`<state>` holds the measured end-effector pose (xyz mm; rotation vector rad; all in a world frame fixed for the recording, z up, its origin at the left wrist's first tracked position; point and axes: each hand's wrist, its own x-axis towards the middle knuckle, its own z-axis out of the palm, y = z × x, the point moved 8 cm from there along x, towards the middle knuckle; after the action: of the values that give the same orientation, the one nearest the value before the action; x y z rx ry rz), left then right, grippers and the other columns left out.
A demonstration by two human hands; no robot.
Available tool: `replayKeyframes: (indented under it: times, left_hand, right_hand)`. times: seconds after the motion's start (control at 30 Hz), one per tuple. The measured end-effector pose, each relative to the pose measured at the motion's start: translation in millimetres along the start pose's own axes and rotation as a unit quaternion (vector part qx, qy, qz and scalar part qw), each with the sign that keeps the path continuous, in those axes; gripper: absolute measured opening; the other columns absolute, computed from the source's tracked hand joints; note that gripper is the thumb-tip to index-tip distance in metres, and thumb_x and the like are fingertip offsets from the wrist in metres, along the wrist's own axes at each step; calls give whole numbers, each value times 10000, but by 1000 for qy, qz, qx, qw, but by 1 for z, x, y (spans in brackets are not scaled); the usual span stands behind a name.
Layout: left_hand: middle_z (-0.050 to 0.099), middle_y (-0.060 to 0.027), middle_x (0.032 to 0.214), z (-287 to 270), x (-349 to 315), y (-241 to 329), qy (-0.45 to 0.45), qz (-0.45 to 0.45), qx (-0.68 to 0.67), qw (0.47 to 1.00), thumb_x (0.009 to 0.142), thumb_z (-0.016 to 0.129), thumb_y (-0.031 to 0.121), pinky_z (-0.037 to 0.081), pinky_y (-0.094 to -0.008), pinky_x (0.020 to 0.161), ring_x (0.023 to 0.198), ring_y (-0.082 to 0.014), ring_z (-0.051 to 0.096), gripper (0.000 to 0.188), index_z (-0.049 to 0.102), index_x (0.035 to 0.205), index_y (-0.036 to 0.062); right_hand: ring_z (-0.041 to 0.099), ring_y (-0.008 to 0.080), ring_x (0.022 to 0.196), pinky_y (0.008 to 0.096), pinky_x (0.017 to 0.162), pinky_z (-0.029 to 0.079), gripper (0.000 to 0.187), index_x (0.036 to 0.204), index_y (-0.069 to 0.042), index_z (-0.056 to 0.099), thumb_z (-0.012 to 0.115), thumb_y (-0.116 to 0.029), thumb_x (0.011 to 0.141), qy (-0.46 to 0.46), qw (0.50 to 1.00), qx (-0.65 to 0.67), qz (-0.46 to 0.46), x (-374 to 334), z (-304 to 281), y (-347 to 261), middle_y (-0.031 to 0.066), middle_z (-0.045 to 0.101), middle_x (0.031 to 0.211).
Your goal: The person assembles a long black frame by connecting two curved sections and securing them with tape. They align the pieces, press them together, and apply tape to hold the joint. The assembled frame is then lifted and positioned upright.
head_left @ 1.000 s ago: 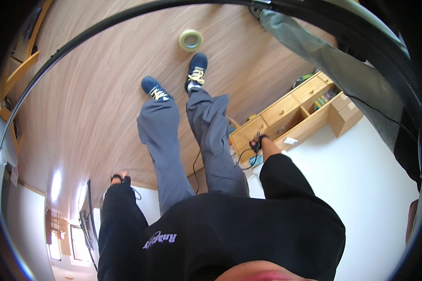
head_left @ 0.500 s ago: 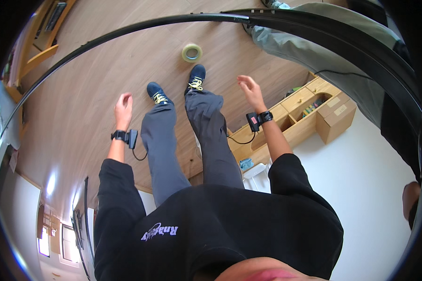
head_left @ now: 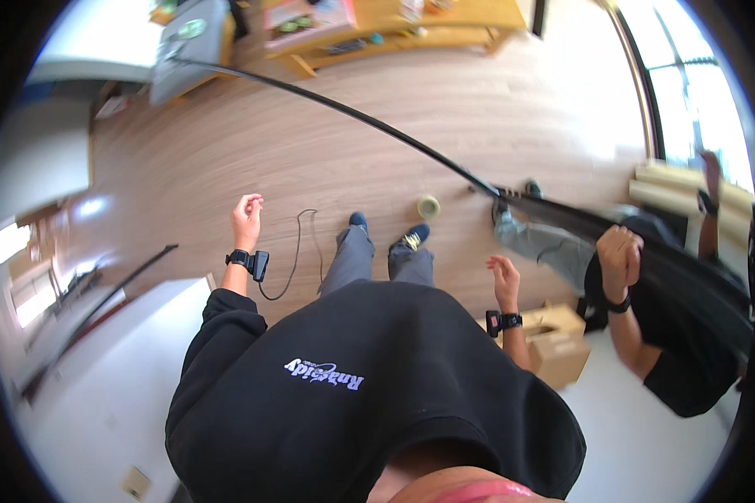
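My left hand [head_left: 246, 220] hangs in the air over the wooden floor, loosely curled, holding nothing. A strap with a small black box [head_left: 260, 266] is on that wrist, and a dark cable hangs from the box. My right hand [head_left: 505, 281], slightly blurred, is also in the air with loosely bent fingers and nothing in it. It is nearest to a wooden cabinet [head_left: 554, 318] and wears a similar wrist box. A long black strip [head_left: 335, 105] runs across beyond both hands, touched by neither. At its wide end, another person's hand [head_left: 619, 256] is closed around it.
A pale roll of tape [head_left: 428, 207] lies on the floor just beyond my shoes. Next to the cabinet is a cardboard box [head_left: 558, 359]. A low wooden table [head_left: 386, 18] stands at the far side, a window [head_left: 684, 75] at far right. Another dark strip [head_left: 117, 293] is at left.
The view has tilted up, bringing in the far table, the window and more of the other person. That person's hand on the black strip is now visible. My hands stay apart, holding nothing.
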<state>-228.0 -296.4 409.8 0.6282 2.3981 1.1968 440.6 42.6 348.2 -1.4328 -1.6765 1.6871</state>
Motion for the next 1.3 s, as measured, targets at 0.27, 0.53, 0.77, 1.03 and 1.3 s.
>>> replayKeyframes:
  times: [0.27, 0.53, 0.77, 1.03, 1.3]
  left_hand:
    - [736, -92, 1116, -154, -115, -51, 198, -71, -141, 967, 1101, 576, 100, 588, -304, 856, 1024, -161, 714, 192, 683, 1200, -26]
    - [786, -120, 1087, -224, -39, -126, 183, -51, -109, 976, 1112, 610, 202, 586, -301, 812, 982, -175, 761, 256, 692, 1241, -4]
    - [815, -133, 1045, -325, 37, -138, 176, -31, -67, 982, 1098, 618, 208, 577, -314, 750, 906, -184, 784, 240, 722, 1185, 10]
    - [808, -126, 1016, -377, 133, -149, 91, -77, -52, 992, 1080, 618, 204, 587, -336, 775, 905, -195, 783, 232, 735, 1159, 20]
    - [795, -105, 1057, -500, 185, -157, 216, -127, -37, 967, 1090, 614, 203, 584, -344, 878, 974, -202, 760, 235, 714, 1188, 14]
  right_hand:
    - [722, 160, 977, 307, 907, 576, 229, 1229, 38, 711, 551, -10, 1071, -117, 979, -17, -164, 90, 109, -158, 109, 774, 1082]
    - [694, 129, 947, 277, 887, 556, 238, 1203, 25, 735, 549, -41, 1070, -203, 956, -78, -194, 159, 320, -291, 86, 778, 1048]
    - [699, 142, 971, 286, 921, 560, 255, 1223, 45, 727, 541, -49, 1075, -273, 939, -82, -195, 181, 529, -375, 90, 772, 1065]
    - [719, 165, 1039, 309, 967, 564, 260, 1245, 43, 725, 555, -69, 1084, -358, 910, -70, -198, 226, 683, -432, 98, 776, 1093]
    - [731, 188, 1049, 332, 982, 566, 253, 1242, 37, 721, 541, -45, 1085, -430, 868, -131, -211, 335, 882, -507, 112, 778, 1131]
